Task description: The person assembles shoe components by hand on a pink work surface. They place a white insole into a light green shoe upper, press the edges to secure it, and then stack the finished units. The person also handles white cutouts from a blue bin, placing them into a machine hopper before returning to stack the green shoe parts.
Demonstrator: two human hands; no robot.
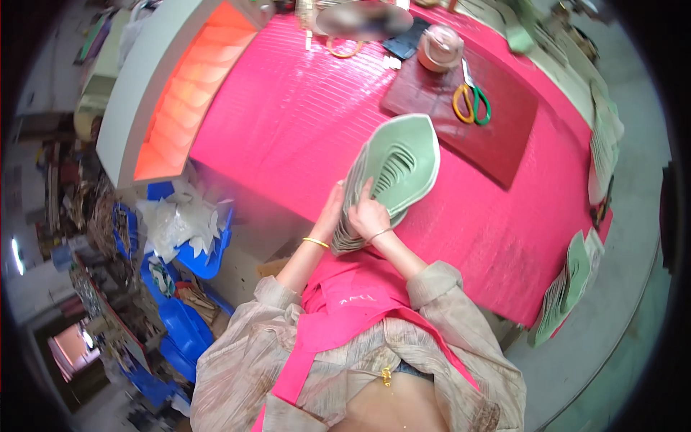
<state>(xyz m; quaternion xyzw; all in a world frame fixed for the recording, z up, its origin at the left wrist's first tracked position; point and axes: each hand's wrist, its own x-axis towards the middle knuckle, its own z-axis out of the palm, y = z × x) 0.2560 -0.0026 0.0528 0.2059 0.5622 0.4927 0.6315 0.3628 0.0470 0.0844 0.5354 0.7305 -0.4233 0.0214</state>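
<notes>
A nested stack of pale green shoe uppers (421,162) stands tilted at the near edge of the pink table, with layered cut-out openings in the middle. My left hand (332,209) is pressed along the stack's left side, its fingers straight and partly hidden behind the layers. Over the near part of the stack lies my right hand (368,216), its fingers bent at the cut-out and closed on the uppers. A yellow bangle circles my left wrist and a thin bracelet my right.
On the pink table (273,108), scissors (471,104) and a lidded cup (440,49) sit on a dark red board (497,151). An orange-lit machine (115,137) stands at left, blue bins (205,263) below it. More green stacks (568,288) line the right edge.
</notes>
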